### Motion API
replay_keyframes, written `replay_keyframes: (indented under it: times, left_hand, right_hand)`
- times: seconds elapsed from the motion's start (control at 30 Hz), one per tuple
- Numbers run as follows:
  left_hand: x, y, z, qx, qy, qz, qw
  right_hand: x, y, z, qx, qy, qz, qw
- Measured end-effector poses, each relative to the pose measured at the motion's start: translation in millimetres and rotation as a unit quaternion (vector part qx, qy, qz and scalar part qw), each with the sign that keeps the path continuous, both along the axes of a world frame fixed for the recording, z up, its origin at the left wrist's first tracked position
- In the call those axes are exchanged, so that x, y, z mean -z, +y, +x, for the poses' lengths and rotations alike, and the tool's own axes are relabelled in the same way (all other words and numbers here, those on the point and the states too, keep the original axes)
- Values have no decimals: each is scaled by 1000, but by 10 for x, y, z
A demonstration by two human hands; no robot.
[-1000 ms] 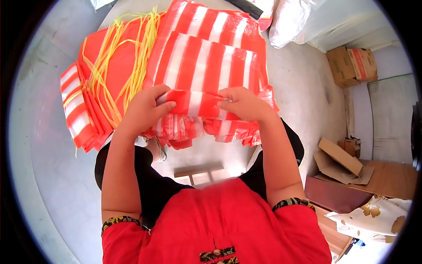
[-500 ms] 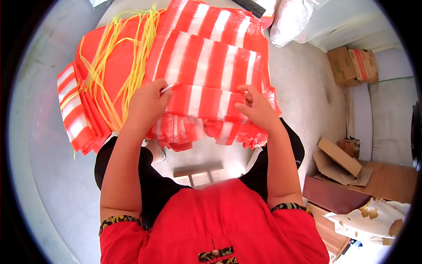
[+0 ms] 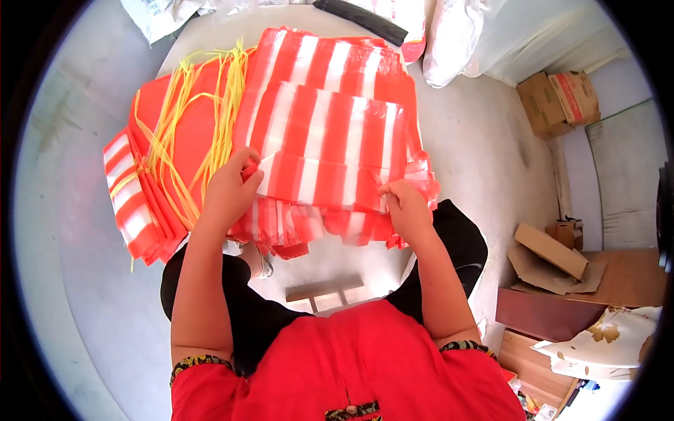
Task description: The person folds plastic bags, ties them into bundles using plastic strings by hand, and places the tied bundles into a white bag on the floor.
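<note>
A thick stack of red-and-white striped plastic bags (image 3: 319,126) lies in front of me, the top one folded across its lower part. My left hand (image 3: 235,184) is closed on the left end of that fold, thumb against fingers. At the fold's right end, my right hand (image 3: 407,205) pinches the plastic between thumb and fingertips. Loose, crumpled bag ends hang below the fold, toward my lap. To the left, yellow plastic strips (image 3: 223,116) lie over a plain red stack (image 3: 186,112). A folded striped bundle (image 3: 126,186) tied with yellow strip sits at the far left.
A black roll (image 3: 361,21) and white plastic sacks (image 3: 455,42) are beyond the stack. Cardboard boxes (image 3: 558,104) stand at the right, with an opened carton (image 3: 554,259) on a brown wooden surface (image 3: 632,277). My knees are under the stack's near edge.
The right fingers, spread apart before, have closed on the fold's right end. The left hand keeps its hold. The stack and most surroundings sit lower in view.
</note>
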State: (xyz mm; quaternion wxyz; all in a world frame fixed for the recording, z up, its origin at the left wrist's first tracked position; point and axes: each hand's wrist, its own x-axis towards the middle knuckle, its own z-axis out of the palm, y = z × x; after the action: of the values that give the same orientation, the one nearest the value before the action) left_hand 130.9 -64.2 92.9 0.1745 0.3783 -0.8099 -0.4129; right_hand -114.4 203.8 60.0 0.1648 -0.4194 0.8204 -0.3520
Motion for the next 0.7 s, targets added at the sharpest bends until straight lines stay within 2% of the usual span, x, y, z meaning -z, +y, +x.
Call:
replay_keyframes:
  times: [0.1,0.2,0.3,0.37,0.47,0.53,0.7]
  left_hand:
    - [-58,-28,138,103,-18,-10,994]
    - [-105,14,179,130,-32,-68,989]
    - [-144,66,184,138,-38,-134,981]
    - [-133,78,163,125,-50,-138,981]
    - [-72,82,137,106,-58,-152,981]
    - [-34,87,132,98,-46,-172,979]
    - [-25,82,182,90,-21,-220,971]
  right_hand:
    - [-2,15,-11,-11,11,-23,1000]
    - [-100,31,28,-14,-5,17,1000]
    - [-500,-15,213,5,-65,64,996]
    - [-626,-21,285,2,-64,68,996]
    - [-563,-5,251,-36,56,72,995]
    - [-385,-9,162,-61,188,108,974]
    - [-293,27,123,-66,269,71,958]
